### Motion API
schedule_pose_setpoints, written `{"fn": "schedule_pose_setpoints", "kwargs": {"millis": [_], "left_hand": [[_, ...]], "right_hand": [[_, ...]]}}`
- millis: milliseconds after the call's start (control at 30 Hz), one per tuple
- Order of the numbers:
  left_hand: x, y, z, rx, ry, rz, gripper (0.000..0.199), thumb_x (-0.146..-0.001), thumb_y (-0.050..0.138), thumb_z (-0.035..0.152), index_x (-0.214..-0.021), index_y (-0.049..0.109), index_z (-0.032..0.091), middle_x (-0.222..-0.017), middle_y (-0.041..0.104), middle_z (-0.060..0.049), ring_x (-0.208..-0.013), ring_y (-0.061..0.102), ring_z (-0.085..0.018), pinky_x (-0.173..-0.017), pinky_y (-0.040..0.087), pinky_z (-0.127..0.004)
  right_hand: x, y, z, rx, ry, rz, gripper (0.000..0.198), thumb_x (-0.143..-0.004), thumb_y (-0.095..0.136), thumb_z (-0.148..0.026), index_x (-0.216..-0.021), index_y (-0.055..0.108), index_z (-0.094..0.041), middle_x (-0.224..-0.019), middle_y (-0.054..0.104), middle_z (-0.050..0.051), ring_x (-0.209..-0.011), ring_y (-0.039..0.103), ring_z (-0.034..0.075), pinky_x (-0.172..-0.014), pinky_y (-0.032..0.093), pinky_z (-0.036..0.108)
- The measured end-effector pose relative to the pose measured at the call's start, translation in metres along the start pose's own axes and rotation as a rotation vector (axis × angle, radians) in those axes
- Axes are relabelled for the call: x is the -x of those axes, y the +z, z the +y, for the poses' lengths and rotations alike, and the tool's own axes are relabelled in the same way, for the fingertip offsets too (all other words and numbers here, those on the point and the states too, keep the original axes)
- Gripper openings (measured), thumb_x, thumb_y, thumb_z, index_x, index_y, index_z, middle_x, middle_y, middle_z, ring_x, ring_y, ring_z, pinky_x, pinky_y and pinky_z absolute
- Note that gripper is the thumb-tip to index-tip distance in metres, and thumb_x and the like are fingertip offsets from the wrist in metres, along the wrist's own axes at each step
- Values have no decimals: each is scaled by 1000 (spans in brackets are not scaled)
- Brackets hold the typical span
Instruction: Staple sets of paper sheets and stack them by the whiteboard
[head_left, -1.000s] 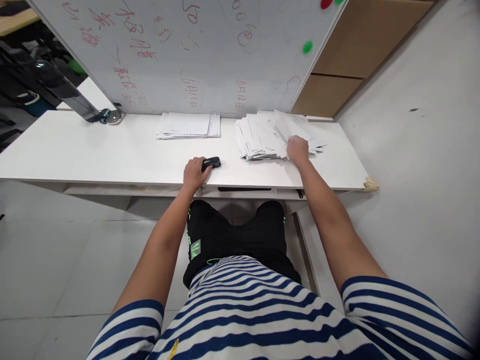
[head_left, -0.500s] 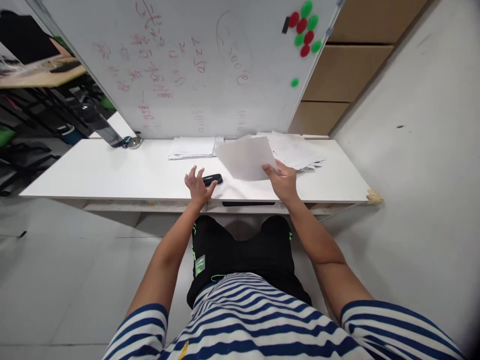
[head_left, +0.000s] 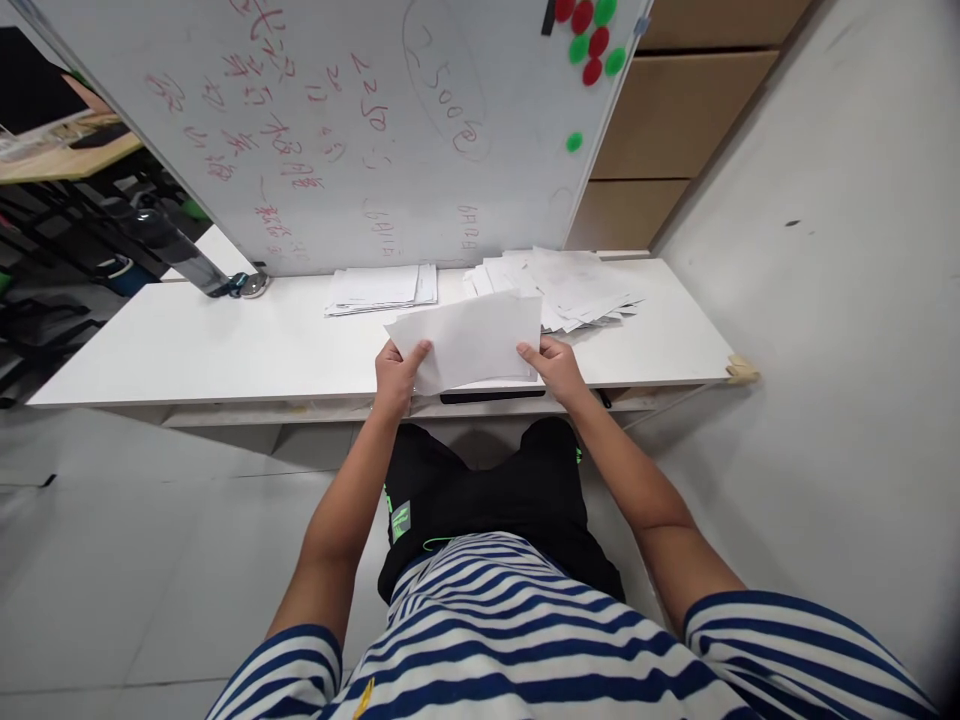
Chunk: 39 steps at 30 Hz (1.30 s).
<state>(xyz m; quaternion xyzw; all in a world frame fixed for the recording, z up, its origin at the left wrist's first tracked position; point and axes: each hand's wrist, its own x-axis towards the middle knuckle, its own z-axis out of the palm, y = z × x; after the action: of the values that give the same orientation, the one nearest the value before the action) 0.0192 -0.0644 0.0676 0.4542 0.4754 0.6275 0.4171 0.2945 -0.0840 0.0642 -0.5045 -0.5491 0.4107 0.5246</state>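
Observation:
Several white paper sheets are held up between my two hands over the front edge of the desk. My left hand grips their left edge, thumb on top. At the right edge, my right hand pinches them the same way. The sheets lie loosely together, with corners not lined up. Behind them, to the right, a spread-out paper pile rests on the desk; a neater paper stack lies to the left. The black object that was on the desk is hidden behind the sheets or my left hand.
A whiteboard with red writing and round magnets stands at the back of the white desk. A bottle lies tilted at the desk's left back corner. Cardboard boxes and a wall border the right side.
My left hand has come off the black object beside it and taken the left edge of the sheets. The sheets have moved down towards me, now held by both hands.

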Motion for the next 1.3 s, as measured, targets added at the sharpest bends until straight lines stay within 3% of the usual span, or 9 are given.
{"fn": "schedule_pose_setpoints", "kwargs": {"millis": [267, 533, 700, 833, 1033, 1167, 1300], "left_hand": [[8, 21, -19, -191, 150, 53, 50, -74, 84, 47, -107, 55, 23, -108, 71, -7, -102, 69, -23, -90, 56, -35], [20, 21, -63, -312, 96, -88, 41, -89, 67, 41, -119, 46, 23, -119, 66, -11, -111, 66, -24, -99, 52, -39], [16, 12, -62, -342, 108, -85, 36, -89, 65, 37, -118, 51, 23, -119, 68, -11, -112, 66, -25, -99, 51, -41], [16, 10, -57, -345, 86, -96, 31, -88, 66, 41, -111, 56, 23, -109, 70, -8, -102, 67, -24, -92, 52, -39], [14, 12, -53, -364, 127, -38, 31, -84, 72, 50, -91, 57, 23, -86, 66, -2, -81, 63, -19, -77, 51, -32], [7, 15, -56, -289, 64, -98, 35, -77, 78, 45, -97, 60, 23, -95, 70, -3, -90, 67, -20, -81, 53, -33], [-3, 17, -54, -136, -61, -183, 51, -68, 85, 45, -108, 65, 20, -108, 75, -9, -100, 70, -25, -88, 55, -39]], "right_hand": [[-10, 3, 8, -34, -59, 60, 45, -78, 71, -59, -99, 74, -20, -99, 76, 7, -99, 69, 25, -90, 54, 40], [-7, 12, 60, -36, 109, 44, 40, -71, 71, -51, -91, 73, -17, -90, 75, 6, -90, 67, 26, -88, 52, 40], [-6, 3, 56, 17, 72, 52, 41, -75, 70, -51, -99, 73, -18, -96, 76, 6, -91, 67, 24, -84, 52, 38], [2, 4, 61, 52, 94, 48, 40, -74, 69, -53, -93, 72, -18, -90, 75, 5, -84, 66, 23, -81, 52, 37], [3, 7, 68, 30, 91, 120, 44, -74, 71, -55, -96, 73, -17, -91, 76, 6, -90, 67, 24, -88, 53, 39], [1, 9, 64, 45, 124, 94, 45, -71, 72, -56, -93, 72, -17, -91, 76, 7, -90, 68, 25, -89, 53, 41], [2, 9, 61, 59, 121, 91, 44, -73, 71, -56, -93, 73, -16, -95, 77, 8, -94, 68, 27, -88, 53, 40]]}}
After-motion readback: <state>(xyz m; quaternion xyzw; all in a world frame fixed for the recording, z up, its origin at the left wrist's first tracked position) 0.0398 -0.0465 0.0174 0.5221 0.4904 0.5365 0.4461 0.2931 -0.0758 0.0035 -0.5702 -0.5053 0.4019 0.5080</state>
